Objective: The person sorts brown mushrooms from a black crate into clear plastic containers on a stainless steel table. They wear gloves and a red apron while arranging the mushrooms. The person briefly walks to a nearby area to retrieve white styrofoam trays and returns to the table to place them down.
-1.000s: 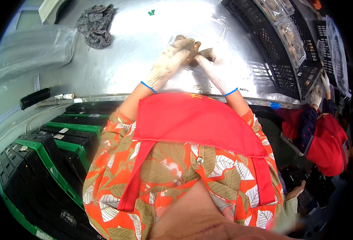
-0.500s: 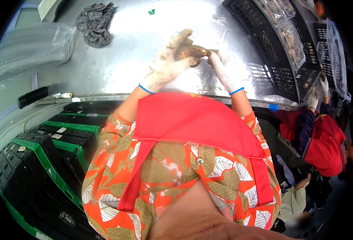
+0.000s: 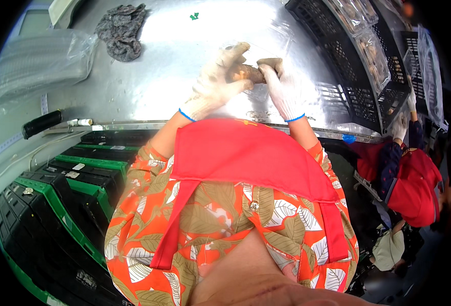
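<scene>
- Metal table (image 3: 159, 86): shiny, grey, stretching under both hands and well beyond them; dark smudges by its near edge.
- Left hand (image 3: 210, 84): in a stained white knitted glove with a blue cuff edge; fingers curled round the far side of a brown lump, thumb along its near side.
- Right hand (image 3: 285, 89): matching glove; thumb and bent forefinger pinching the lump's right end.
- Brown lump (image 3: 252, 74): one, longish, with a lighter orange patch; held between the two hands, over the table; exact kind unclear.
- Clear plastic tray (image 3: 281, 36): faint in the glare, just beyond the right hand.
- Green scrap (image 3: 194, 16): small, beyond the left hand.
- Grey cloth (image 3: 120, 33): crumpled, beyond and left of the left hand.
- Clear plastic sheeting (image 3: 41, 64): bulky, well to the left of the hands.
- Black roll (image 3: 41, 124): nearer the body than the sheeting, far left of the left hand.
- Black basket (image 3: 345, 58): slotted sides, right of the right hand; clear packs (image 3: 372, 57) of brown pieces in it.
- Black and green crates (image 3: 64, 209): stacked, below and left of the hands.
- Red apron (image 3: 251, 158): nearer than both hands, over a leaf-patterned shirt (image 3: 281, 219).
- Co-worker (image 3: 417, 186): red garment, white gloves, far right of the hands.
</scene>
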The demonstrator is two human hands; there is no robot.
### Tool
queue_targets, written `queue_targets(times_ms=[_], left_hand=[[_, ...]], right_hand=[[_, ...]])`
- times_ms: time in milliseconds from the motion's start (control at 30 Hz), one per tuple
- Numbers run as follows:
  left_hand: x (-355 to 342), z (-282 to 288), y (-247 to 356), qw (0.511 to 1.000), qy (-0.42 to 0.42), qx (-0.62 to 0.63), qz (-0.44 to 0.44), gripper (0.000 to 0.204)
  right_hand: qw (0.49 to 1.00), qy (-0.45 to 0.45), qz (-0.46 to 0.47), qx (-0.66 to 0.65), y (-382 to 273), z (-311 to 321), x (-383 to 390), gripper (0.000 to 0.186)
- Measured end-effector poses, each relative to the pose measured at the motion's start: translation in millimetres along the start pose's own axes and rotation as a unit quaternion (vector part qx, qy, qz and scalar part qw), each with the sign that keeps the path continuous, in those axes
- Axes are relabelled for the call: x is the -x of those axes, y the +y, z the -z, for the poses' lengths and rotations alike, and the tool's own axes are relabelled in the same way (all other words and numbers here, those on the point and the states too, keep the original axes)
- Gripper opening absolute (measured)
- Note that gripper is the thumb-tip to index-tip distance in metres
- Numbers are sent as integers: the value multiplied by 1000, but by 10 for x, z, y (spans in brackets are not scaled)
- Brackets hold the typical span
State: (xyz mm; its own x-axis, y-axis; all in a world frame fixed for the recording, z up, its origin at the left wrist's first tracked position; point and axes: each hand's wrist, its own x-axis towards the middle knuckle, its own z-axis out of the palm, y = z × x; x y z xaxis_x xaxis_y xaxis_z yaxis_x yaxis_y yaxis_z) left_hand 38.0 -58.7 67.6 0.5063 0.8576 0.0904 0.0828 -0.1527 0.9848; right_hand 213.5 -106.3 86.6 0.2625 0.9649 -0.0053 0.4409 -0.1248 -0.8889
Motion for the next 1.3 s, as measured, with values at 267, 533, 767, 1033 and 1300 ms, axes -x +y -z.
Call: queue_targets(times_ms=[267,533,767,1033,1300], left_hand=[[-32,2,15,1000,9,-23,15,60],[-75,129,-101,976,85,142,141,27],[-89,176,-73,973,42,182,136,24],[-98,167,37,992,6,-46,117,23],[-147,84,-211,982,52,-103,147,24]], right_hand=[[981,-189,-17,-27,28,136,-45,42],[954,-188,-138,-188,158,137,-1,55],[947,-160,-142,-238,173,145,20,53],[966,-162,-105,-172,184,128,42,55],[994,-91,-39,-56,141,34,122,53]])
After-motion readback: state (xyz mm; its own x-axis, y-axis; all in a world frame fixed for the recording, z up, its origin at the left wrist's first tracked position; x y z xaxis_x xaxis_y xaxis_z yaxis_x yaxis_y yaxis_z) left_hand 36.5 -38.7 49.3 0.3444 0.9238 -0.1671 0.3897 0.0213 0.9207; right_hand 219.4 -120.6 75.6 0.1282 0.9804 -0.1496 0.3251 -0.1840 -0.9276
